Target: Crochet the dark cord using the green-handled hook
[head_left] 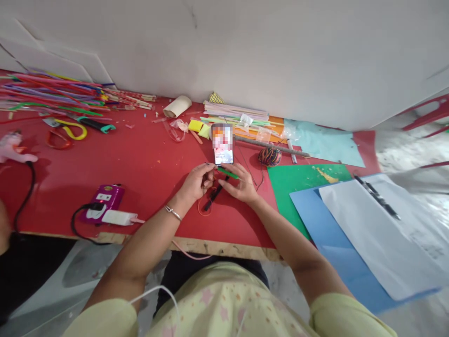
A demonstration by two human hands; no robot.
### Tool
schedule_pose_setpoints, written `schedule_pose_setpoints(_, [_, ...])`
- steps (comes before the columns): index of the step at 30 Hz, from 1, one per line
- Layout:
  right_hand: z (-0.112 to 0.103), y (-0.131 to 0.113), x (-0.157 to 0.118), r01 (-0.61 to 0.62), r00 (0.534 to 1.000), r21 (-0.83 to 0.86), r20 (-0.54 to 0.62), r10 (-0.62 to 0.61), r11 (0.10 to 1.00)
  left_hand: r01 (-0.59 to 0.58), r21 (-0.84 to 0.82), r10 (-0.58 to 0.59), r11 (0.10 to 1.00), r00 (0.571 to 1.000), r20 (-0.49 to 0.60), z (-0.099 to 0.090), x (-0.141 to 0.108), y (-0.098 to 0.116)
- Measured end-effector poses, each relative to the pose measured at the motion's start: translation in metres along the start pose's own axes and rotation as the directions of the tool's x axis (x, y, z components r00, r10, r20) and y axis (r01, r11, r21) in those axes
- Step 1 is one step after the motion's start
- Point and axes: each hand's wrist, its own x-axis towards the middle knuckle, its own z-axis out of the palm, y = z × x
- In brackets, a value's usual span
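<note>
Strip [228, 173], thin and green — pinched between your right hand's [241, 185] fingers, just below the glossy rectangular phone [223, 152]; your left hand [200, 181] curls by its end — grip unclear.

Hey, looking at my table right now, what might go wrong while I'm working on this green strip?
The phone sits right by your left hand and right hand, so a slip might knock it. The orange thread loops beside the black stick below your hands and could snag. The pink cord seems to run under your left forearm, so moving that arm may tug the white plug.
</note>
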Motion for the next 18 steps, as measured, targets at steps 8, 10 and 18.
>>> schedule_pose_setpoints(8, [0.02,-0.016,-0.007,-0.351,0.818,0.719,-0.076,0.57,0.6,-0.023,0.057,0.02,0.998,0.999,0.05,-0.001,0.002,-0.013])
schedule_pose_setpoints(10, [0.021,-0.013,-0.006,-0.332,0.803,0.776,-0.067,0.593,0.537,-0.021,0.061,0.017,0.998,0.998,0.062,0.0,0.002,-0.012])
schedule_pose_setpoints(18, [0.018,-0.005,-0.005,-0.352,0.769,0.853,0.029,0.639,0.385,-0.067,0.143,0.058,0.987,0.996,0.065,0.004,-0.002,-0.008])
